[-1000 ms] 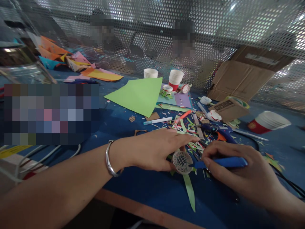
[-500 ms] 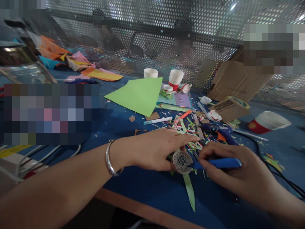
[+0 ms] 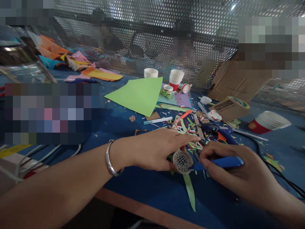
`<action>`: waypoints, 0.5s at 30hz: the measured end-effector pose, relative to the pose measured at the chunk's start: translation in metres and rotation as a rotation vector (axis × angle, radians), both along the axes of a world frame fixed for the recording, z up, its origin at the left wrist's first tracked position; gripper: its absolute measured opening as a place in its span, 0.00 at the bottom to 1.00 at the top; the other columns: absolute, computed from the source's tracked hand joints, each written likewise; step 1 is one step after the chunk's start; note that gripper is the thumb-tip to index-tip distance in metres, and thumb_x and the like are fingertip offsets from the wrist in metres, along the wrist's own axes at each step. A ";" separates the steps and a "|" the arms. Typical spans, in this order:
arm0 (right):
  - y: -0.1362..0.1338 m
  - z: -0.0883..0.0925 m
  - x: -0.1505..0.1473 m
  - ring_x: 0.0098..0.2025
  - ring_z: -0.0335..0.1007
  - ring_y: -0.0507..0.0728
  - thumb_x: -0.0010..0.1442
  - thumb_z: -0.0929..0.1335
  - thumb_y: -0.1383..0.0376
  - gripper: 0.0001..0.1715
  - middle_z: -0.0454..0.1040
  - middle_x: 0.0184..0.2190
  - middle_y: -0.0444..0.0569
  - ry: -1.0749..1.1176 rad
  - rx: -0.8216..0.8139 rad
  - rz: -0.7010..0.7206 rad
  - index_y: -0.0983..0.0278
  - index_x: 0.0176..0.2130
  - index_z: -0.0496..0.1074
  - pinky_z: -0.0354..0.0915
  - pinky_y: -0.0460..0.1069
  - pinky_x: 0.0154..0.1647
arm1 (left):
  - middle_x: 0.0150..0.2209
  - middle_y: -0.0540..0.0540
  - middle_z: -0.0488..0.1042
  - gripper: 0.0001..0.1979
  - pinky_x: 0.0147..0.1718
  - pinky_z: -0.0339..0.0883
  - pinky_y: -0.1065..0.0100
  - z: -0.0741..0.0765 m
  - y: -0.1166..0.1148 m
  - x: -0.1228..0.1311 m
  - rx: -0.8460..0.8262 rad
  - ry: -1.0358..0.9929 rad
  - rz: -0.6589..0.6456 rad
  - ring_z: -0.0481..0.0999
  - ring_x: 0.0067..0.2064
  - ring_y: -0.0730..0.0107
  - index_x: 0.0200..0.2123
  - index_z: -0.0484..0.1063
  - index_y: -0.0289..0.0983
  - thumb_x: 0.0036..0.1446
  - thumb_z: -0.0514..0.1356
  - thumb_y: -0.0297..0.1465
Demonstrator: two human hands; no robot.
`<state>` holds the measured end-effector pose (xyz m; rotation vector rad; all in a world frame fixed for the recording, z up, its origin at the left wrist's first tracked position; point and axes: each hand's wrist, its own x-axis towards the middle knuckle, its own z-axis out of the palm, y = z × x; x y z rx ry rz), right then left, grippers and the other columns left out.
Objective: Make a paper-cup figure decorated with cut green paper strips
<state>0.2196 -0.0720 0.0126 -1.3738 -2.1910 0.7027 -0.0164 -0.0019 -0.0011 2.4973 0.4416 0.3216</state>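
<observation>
My left hand [image 3: 157,149], with a silver bangle at its wrist, grips the edge of a small round disc [image 3: 182,162], which looks like the cut-off bottom of a paper cup. A dark crossed grid and small marks are drawn on its face. From under the disc a pale green paper strip [image 3: 190,192] points toward the table's front edge. Pinched in my right hand [image 3: 228,171] is a blue marker [image 3: 225,162], its tip at the disc's right edge. Whether the tip touches the surface, I cannot tell.
Paper scraps [image 3: 193,133] litter the blue table beyond my hands. Around them lie a white marker [image 3: 158,120], an orange marker [image 3: 183,116], green paper [image 3: 138,95] and cardboard [image 3: 231,109]. Paper cups [image 3: 269,122] lie at right. Black cables [image 3: 274,171] run beside my right hand.
The marker and my right hand have shifted very slightly right. More dark marks show near the disc's rim. My left hand stays in place.
</observation>
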 end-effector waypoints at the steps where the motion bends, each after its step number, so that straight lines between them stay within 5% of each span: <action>1: 0.000 0.000 0.000 0.23 0.64 0.51 0.63 0.67 0.65 0.10 0.72 0.22 0.42 0.003 0.007 -0.001 0.60 0.29 0.72 0.60 0.45 0.23 | 0.57 0.35 0.75 0.39 0.58 0.63 0.56 0.000 0.000 0.000 0.002 -0.004 0.001 0.73 0.59 0.53 0.71 0.55 0.35 0.62 0.66 0.35; 15: -0.001 -0.002 0.002 0.23 0.64 0.50 0.63 0.66 0.67 0.11 0.71 0.22 0.40 -0.031 0.075 0.016 0.59 0.28 0.71 0.59 0.46 0.24 | 0.61 0.33 0.73 0.40 0.60 0.62 0.56 0.002 0.000 0.000 0.002 0.006 -0.010 0.72 0.61 0.53 0.72 0.54 0.32 0.62 0.66 0.35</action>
